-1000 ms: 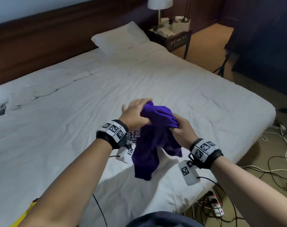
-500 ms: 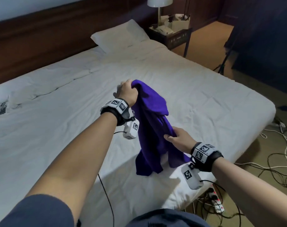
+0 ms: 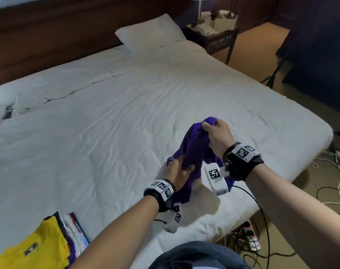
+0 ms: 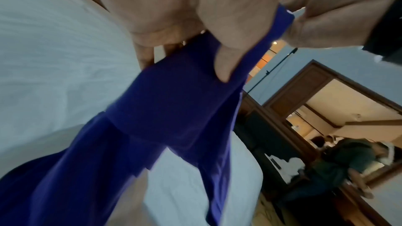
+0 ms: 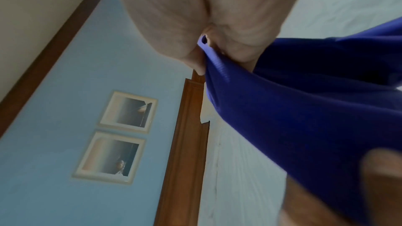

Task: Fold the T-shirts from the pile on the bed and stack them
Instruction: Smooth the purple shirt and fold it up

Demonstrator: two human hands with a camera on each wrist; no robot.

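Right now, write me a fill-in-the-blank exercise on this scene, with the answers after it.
1. Both hands grip a ____ shirt.
2. The right hand holds the shirt ____ than the left hand does.
3. The top shirt of the stack is ____.
4. The pillow is ____.

Missing words: purple; higher; yellow; white

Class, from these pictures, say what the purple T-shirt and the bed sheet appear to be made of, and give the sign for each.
Purple T-shirt: soft matte knit, probably cotton jersey; it hangs limp and a ribbed edge shows in the right wrist view.
Bed sheet: white matte woven cloth, perhaps cotton; fine creases run across it.
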